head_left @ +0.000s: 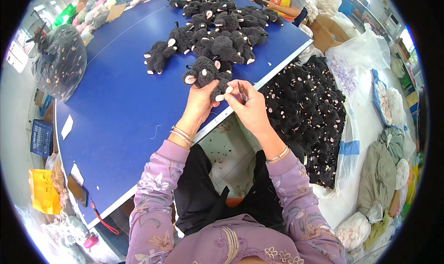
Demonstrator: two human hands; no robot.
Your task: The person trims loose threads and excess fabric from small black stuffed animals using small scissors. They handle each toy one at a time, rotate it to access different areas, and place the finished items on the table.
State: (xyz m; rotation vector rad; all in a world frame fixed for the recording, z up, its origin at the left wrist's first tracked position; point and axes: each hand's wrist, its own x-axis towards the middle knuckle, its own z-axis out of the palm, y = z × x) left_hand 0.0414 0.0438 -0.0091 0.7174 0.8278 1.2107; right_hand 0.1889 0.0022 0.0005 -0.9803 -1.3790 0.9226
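A small black plush animal [205, 69] with pale pink ears and white-pink paws is held at the table's near right edge. My left hand [202, 99] is wrapped round its lower body. With thumb and index finger, my right hand [247, 105] pinches at one pale paw [219, 98]. Dark scissors [242, 92] sit inside the same right hand, their blades partly hidden by the fingers. Just beyond lies a heap of matching black plush animals [222, 44] on the blue table [120, 111].
Right of the table stands a large clear bag of black plush pieces [305, 120]. A stuffed clear bag [60, 60] is at the far left. A phone [77, 190] with a red strap [105, 221] lies near the left edge. Another person [282, 2] works across the table.
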